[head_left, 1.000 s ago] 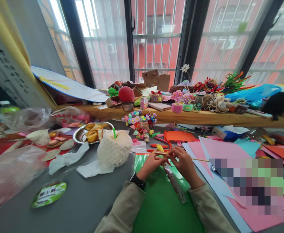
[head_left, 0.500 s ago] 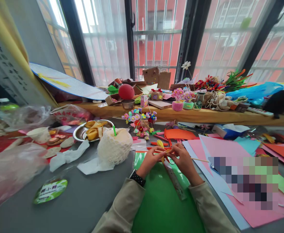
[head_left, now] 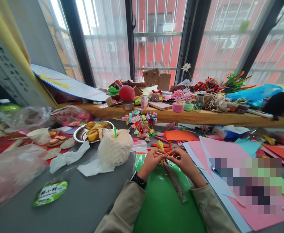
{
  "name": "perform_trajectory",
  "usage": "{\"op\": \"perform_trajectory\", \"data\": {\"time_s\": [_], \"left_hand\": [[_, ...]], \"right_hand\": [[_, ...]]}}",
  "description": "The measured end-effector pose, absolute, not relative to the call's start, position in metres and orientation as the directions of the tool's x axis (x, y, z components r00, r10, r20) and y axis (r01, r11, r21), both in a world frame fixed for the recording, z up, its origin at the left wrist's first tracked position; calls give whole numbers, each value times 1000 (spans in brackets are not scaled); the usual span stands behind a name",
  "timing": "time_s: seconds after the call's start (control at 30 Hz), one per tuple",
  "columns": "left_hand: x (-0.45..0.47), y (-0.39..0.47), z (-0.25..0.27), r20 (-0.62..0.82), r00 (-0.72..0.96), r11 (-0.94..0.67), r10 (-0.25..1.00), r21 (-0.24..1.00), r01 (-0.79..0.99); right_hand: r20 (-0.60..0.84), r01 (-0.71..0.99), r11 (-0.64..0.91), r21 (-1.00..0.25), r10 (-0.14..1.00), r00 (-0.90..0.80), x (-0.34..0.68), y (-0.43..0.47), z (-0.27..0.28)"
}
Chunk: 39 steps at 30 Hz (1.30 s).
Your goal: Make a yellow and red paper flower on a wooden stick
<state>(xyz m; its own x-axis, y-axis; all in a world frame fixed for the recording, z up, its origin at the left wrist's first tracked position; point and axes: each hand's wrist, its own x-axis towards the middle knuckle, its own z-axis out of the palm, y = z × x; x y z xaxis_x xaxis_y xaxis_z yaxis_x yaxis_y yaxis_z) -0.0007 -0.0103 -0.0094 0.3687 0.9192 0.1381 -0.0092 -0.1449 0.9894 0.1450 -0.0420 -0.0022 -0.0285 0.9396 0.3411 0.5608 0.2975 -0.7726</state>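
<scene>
My left hand point(head_left: 152, 161) pinches a yellow, petal-like paper piece point(head_left: 159, 145) whose tips stand up past the fingers. From the right, my right hand point(head_left: 182, 161) meets it, fingers closed around the same small piece. A thin wooden stick point(head_left: 200, 167) passes through my right hand and pokes out on its right side. Orange-red bits show just below the fingertips, partly covered. Under both hands lies a glossy green mat point(head_left: 166, 210), with a clear patterned ruler point(head_left: 175, 183) slanting across it.
Pink paper sheets point(head_left: 219, 149) overlap on the right, orange paper point(head_left: 180, 135) beyond the hands. A netted coconut point(head_left: 117, 147) with a green straw stands left, near a metal bowl point(head_left: 77, 134) of banana peels. Behind are colourful flowers point(head_left: 140, 121) and a crowded sill point(head_left: 108, 111).
Both hands stay close together over the mat, with small finger shifts around the yellow piece. The stick on the right now tilts lower and shows less of its length.
</scene>
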Motion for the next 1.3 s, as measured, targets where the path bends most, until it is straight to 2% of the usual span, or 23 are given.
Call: {"op": "perform_trajectory", "data": {"time_s": [0.1, 0.23, 0.33, 0.57, 0.9, 1.2, 1.3], "left_hand": [[0, -11, -7, 170, 373, -177, 912, 984, -15], [0, -13, -5, 197, 368, -197, 908, 980, -40], [0, -13, -5, 211, 375, -209, 903, 977, -46], [0, -11, -8, 241, 412, -246, 879, 968, -43], [-1, -14, -9, 230, 442, -243, 867, 970, -29], [-2, -19, -3, 253, 490, -239, 834, 967, -92], [-3, -19, -3, 266, 519, -267, 813, 961, -74]], "right_hand": [[261, 503, 221, -835, 965, 10, 150, -42, 0], [224, 599, 150, -786, 973, 50, 155, -44, 3], [178, 658, 137, -740, 984, -5, 157, -44, 2], [119, 592, 161, -790, 987, -109, 158, -42, 2], [178, 561, 168, -811, 983, -37, 155, -45, 4], [375, 686, 275, -674, 927, -4, 154, -47, 8], [400, 692, 288, -661, 917, 1, 153, -49, 10]]}}
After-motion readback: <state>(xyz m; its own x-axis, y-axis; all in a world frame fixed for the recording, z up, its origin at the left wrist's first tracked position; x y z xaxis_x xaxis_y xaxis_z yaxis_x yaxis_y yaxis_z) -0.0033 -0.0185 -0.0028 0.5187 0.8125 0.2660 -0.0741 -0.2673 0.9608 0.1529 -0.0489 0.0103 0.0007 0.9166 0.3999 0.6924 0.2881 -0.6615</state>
